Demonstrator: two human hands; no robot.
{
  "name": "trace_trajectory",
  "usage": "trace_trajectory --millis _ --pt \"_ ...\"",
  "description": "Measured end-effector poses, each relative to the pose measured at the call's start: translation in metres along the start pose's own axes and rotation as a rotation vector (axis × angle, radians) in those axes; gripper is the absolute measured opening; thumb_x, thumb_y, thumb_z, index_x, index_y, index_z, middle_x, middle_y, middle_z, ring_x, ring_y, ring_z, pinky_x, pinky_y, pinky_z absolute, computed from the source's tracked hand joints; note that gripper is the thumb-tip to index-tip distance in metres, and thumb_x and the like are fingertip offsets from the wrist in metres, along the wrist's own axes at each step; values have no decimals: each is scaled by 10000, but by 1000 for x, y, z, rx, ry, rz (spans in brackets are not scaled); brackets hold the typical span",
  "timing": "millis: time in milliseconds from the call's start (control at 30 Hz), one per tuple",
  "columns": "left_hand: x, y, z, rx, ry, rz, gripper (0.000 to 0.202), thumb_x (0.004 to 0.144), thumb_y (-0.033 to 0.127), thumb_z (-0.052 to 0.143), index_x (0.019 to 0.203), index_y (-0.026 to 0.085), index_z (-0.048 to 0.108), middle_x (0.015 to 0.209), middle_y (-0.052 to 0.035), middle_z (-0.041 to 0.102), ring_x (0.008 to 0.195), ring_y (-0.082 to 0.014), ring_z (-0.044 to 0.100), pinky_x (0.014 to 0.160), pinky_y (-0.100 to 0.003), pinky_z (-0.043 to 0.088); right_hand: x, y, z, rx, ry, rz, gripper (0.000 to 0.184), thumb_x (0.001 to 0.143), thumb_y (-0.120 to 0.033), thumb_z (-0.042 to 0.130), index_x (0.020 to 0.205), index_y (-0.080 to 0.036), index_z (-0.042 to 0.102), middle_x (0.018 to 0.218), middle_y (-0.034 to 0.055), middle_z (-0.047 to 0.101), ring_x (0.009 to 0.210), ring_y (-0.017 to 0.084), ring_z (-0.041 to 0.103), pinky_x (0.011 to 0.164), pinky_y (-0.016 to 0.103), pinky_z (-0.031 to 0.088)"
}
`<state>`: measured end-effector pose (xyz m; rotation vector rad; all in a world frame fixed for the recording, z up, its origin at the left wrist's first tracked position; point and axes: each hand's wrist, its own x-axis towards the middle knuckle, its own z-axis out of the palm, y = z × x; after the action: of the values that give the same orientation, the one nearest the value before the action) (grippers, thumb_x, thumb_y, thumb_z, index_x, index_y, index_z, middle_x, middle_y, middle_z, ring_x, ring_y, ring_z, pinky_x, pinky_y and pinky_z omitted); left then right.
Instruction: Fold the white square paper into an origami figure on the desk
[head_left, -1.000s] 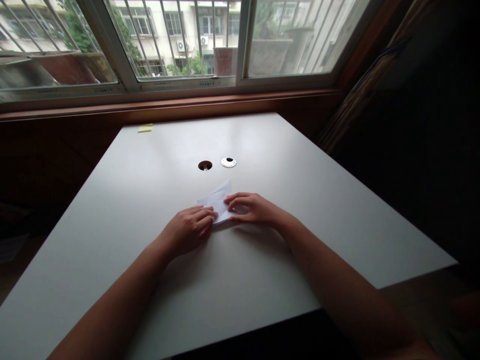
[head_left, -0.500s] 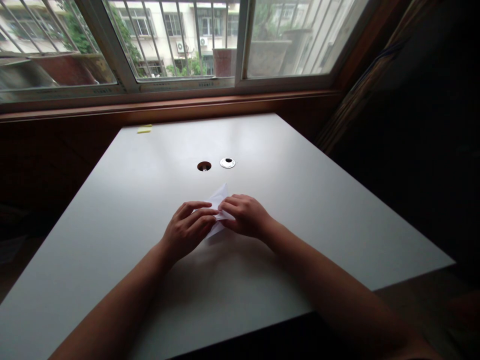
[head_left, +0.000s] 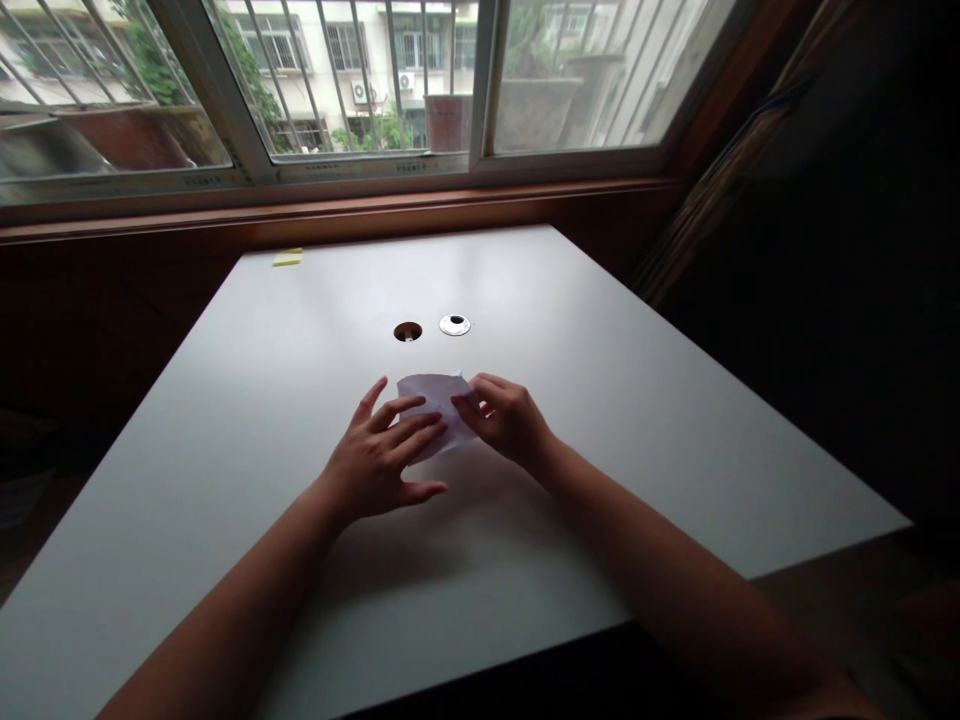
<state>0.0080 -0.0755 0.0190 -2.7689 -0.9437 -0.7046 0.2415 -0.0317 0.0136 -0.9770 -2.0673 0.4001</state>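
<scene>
A small folded piece of white paper (head_left: 435, 396) sits between my two hands near the middle of the white table (head_left: 600, 420). My right hand (head_left: 506, 418) pinches the paper's right edge with curled fingers and tilts it up off the table. My left hand (head_left: 382, 455) lies to the left with its fingers stretched out and spread, the fingertips resting against the paper's left and lower part. Part of the paper is hidden behind my fingers.
A round cable hole (head_left: 408, 331) and its loose white cap (head_left: 454, 324) lie just beyond the paper. A yellow sticky note (head_left: 288, 258) lies at the table's far left corner. A barred window (head_left: 375, 80) and a wooden sill run behind; dark curtains hang at right.
The paper was lying flat and pressed under both hands; now my right hand has tipped it up, and my left hand's fingers have opened and spread out.
</scene>
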Motion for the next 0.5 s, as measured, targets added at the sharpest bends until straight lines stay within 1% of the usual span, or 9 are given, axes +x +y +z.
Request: trace_trajectory --millis 33,100,133,200,267,333,400,500 --pt "0 0 0 25 -1 -11 608 846 475 669 1398 290 495 1324 -52 634 1313 -337 482 1196 -685 140 0 0 0 9 3 1 211 943 -305 543 760 -201 545 760 14 584 615 112 522 587 235 459" --pt "0 -1 1 79 9 -46 523 879 335 657 1380 298 511 1300 -38 652 1320 -331 480 1191 -704 128 -1 0 -1 20 11 -3 208 947 -314 538 772 -202 549 772 14 582 612 110 520 594 239 472" --pt "-1 -1 1 100 17 -59 482 888 265 643 1356 302 532 1279 -27 666 1316 -326 484 1186 -705 152 -1 -1 -1 24 15 -6 205 947 -315 537 776 -203 550 777 13 580 613 110 520 596 241 476" --pt "-2 -4 2 113 37 -56 417 895 175 617 1291 302 586 1239 -5 689 1291 -309 506 1166 -676 254 -1 -1 -1 25 15 -6 197 945 -311 538 781 -202 552 778 12 574 616 111 521 599 243 482" --pt "-3 -6 3 90 58 -35 358 899 136 600 1220 293 632 1214 5 703 1251 -282 538 1112 -605 389 -2 -1 0 20 10 3 194 940 -303 540 774 -202 546 770 10 567 616 111 522 598 243 485" --pt "-4 -7 3 57 68 -21 323 906 121 585 1177 280 656 1206 -4 707 1225 -263 559 1030 -533 490 -1 -1 0 10 18 18 205 930 -298 548 750 -202 527 751 6 558 612 112 519 594 242 487" --pt "-5 -7 4 29 70 -17 310 914 118 569 1170 264 663 1204 -25 708 1213 -256 571 969 -492 540 -1 0 -1 1 38 32 223 918 -297 561 725 -204 502 732 4 552 612 115 515 592 243 490" --pt "-5 -6 4 -11 69 -7 312 922 113 551 1191 234 652 1212 -55 701 1195 -248 585 938 -451 569 -1 0 -2 -4 67 46 239 909 -293 570 704 -208 478 706 3 544 617 123 514 593 247 492"
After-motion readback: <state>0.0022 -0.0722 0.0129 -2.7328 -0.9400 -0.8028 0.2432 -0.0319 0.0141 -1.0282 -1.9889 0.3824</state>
